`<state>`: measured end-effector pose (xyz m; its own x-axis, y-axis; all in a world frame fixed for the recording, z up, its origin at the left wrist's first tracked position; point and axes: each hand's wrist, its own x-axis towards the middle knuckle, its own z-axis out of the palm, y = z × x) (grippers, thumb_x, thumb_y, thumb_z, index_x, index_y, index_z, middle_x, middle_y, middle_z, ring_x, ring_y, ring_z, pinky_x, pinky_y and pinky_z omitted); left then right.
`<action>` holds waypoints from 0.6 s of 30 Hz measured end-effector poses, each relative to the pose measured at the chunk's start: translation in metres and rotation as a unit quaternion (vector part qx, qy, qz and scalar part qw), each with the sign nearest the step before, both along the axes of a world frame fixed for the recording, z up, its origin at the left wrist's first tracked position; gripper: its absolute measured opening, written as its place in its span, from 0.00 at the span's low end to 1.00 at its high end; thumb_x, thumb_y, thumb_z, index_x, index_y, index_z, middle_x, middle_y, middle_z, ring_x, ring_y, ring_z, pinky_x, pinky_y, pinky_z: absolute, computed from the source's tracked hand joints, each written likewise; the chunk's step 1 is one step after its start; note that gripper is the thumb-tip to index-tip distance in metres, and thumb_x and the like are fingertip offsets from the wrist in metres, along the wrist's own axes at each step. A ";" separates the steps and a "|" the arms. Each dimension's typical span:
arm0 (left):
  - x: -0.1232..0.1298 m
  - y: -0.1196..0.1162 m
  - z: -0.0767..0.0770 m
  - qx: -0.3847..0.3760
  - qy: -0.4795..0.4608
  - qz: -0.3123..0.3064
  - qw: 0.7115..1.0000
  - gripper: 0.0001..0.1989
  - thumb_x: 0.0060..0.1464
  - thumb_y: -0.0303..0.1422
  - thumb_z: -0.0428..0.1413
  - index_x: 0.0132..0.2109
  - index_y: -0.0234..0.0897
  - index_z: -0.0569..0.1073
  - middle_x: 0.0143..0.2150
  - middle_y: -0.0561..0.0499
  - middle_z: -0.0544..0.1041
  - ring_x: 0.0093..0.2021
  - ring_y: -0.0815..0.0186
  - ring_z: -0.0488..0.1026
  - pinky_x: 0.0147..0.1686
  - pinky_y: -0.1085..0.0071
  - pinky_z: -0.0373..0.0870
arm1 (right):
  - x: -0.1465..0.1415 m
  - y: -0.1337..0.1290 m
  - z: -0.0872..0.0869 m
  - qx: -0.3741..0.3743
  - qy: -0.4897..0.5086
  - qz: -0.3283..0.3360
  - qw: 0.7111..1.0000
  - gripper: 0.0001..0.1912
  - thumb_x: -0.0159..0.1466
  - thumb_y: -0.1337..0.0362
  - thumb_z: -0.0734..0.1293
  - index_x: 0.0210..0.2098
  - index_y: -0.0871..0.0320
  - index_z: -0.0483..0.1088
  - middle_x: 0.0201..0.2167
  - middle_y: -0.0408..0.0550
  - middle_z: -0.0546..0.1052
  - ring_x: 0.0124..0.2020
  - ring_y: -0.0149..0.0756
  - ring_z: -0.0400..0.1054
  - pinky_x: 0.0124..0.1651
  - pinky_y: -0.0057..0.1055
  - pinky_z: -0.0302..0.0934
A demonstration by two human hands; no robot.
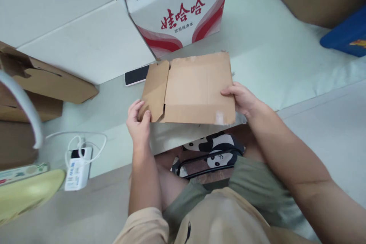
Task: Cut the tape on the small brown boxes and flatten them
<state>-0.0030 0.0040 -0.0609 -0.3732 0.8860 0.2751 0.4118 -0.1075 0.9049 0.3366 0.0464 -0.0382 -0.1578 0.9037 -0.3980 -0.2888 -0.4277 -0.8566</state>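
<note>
Between my hands is a flattened brown cardboard box (pixel 197 87), held up over the front edge of the pale green table. My left hand (pixel 138 122) grips the lower corner of its side flap, thumb on top. My right hand (pixel 241 97) pinches the right edge, with the thumb on the face and the other fingers hidden behind. A dark slot shows where the flap meets the main panel. Whitish worn patches mark the panel's lower right corner. A phone-like device (pixel 134 76) with a dark face lies partly hidden behind the flap.
A white carton with red lettering (pixel 183 19) stands behind the cardboard, beside white boxes (pixel 71 26). Brown boxes (pixel 57 80) are at left, near a white power bank (pixel 78 171) with a cable and a yellow-green object (pixel 31 194). A blue container (pixel 347 34) sits at right.
</note>
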 end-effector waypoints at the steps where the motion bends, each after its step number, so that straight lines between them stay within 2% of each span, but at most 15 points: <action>1: 0.001 0.002 0.000 -0.006 -0.036 0.016 0.999 0.20 0.49 0.36 0.65 0.50 0.41 0.79 0.58 0.43 0.76 0.61 0.56 0.73 0.62 0.60 0.71 | 0.001 -0.004 0.004 0.003 -0.003 0.013 1.000 0.19 0.41 0.62 0.73 0.34 0.56 0.75 0.33 0.50 0.83 0.35 0.49 0.79 0.36 0.43 0.75; 4: 0.005 0.006 0.002 -0.017 -0.150 0.041 0.988 0.27 0.44 0.40 0.68 0.53 0.42 0.75 0.59 0.43 0.75 0.56 0.59 0.76 0.49 0.69 0.77 | 0.005 -0.014 0.017 0.015 -0.023 0.022 0.999 0.17 0.44 0.58 0.73 0.33 0.55 0.75 0.31 0.48 0.83 0.32 0.46 0.78 0.33 0.42 0.75; 8: 0.010 0.006 0.009 -0.058 -0.259 0.057 0.962 0.19 0.49 0.42 0.63 0.49 0.46 0.74 0.56 0.47 0.76 0.39 0.67 0.78 0.33 0.74 0.74 | 0.022 -0.030 0.032 0.073 -0.038 -0.029 0.996 0.13 0.48 0.55 0.74 0.30 0.54 0.74 0.25 0.44 0.80 0.23 0.39 0.73 0.25 0.37 0.72; 11: 0.015 0.004 0.015 -0.079 -0.310 0.035 0.947 0.15 0.48 0.38 0.62 0.45 0.45 0.74 0.47 0.50 0.77 0.33 0.70 0.78 0.31 0.73 0.73 | 0.049 -0.049 0.039 0.089 -0.081 -0.096 0.988 0.17 0.47 0.52 0.77 0.28 0.54 0.72 0.17 0.40 0.72 0.13 0.29 0.60 0.11 0.28 0.53; 13: 0.018 0.002 0.020 -0.081 -0.327 0.024 0.941 0.14 0.46 0.35 0.62 0.43 0.43 0.74 0.41 0.51 0.76 0.30 0.71 0.77 0.31 0.73 0.72 | 0.071 -0.064 0.040 0.092 -0.143 -0.155 0.973 0.22 0.45 0.48 0.80 0.27 0.54 0.71 0.15 0.37 0.68 0.10 0.24 0.52 0.09 0.26 0.44; 16: 0.024 0.001 0.026 -0.084 -0.348 0.028 0.933 0.11 0.45 0.32 0.60 0.39 0.41 0.73 0.35 0.52 0.75 0.26 0.72 0.74 0.29 0.74 0.71 | 0.105 -0.074 0.039 0.119 -0.240 -0.227 0.936 0.23 0.44 0.47 0.81 0.24 0.53 0.70 0.14 0.38 0.68 0.10 0.25 0.55 0.10 0.26 0.47; 18: 0.027 0.001 0.029 -0.087 -0.356 0.033 0.930 0.08 0.46 0.31 0.59 0.37 0.41 0.73 0.33 0.53 0.75 0.25 0.72 0.73 0.29 0.74 0.70 | 0.122 -0.064 0.037 0.144 -0.284 -0.255 0.913 0.20 0.48 0.48 0.80 0.22 0.52 0.71 0.13 0.41 0.68 0.12 0.28 0.59 0.11 0.27 0.50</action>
<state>0.0244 0.0051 -0.0323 -0.4608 0.8630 -0.2071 -0.2972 0.0698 0.9523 0.4587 -0.0181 -0.0015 0.4712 0.8818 -0.0194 0.1384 -0.0956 -0.9858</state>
